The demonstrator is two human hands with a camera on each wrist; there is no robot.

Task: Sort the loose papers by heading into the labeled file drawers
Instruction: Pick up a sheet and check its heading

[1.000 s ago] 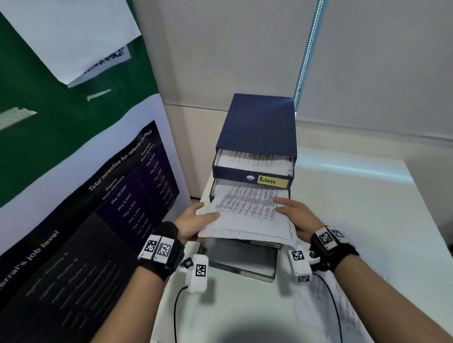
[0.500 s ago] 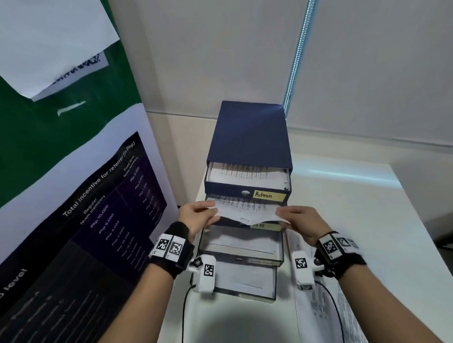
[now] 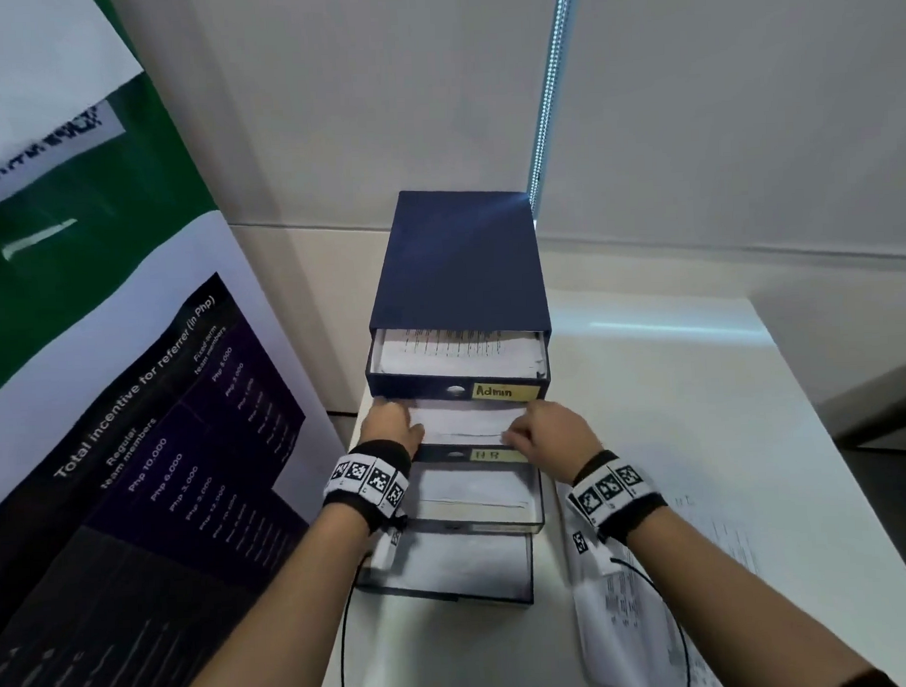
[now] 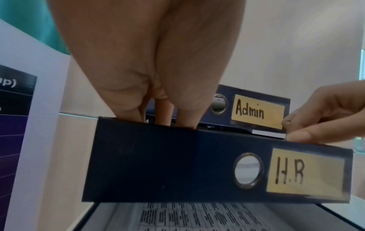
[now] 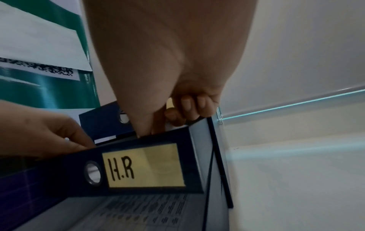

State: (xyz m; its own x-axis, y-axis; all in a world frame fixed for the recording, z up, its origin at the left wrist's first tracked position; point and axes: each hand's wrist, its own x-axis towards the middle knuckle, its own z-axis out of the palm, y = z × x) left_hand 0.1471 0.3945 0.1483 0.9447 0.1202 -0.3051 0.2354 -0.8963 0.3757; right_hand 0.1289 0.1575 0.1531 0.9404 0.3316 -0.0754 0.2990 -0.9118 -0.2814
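Note:
A dark blue drawer unit (image 3: 461, 260) stands on the white table. Its second drawer, labelled H.R (image 3: 488, 455) (image 4: 177, 164) (image 5: 138, 168), is pulled out a little. A printed paper (image 3: 464, 425) lies in it, under the Admin drawer (image 3: 427, 388). My left hand (image 3: 394, 422) (image 4: 158, 109) holds the paper's left edge, its fingertips hidden behind the drawer front. At the right edge, my right hand (image 3: 526, 433) (image 5: 177, 112) pinches the paper with curled fingers. The Admin drawer is ajar and holds papers.
Two lower drawers (image 3: 477, 496) (image 3: 448, 564) stand pulled out toward me with sheets inside. Loose printed papers (image 3: 630, 619) lie on the table (image 3: 700, 411) right of the unit. A large poster board (image 3: 134, 406) stands close on the left.
Both hands have carried the paper forward and down into the H.R drawer. One second ago it was held flat above the lower drawers.

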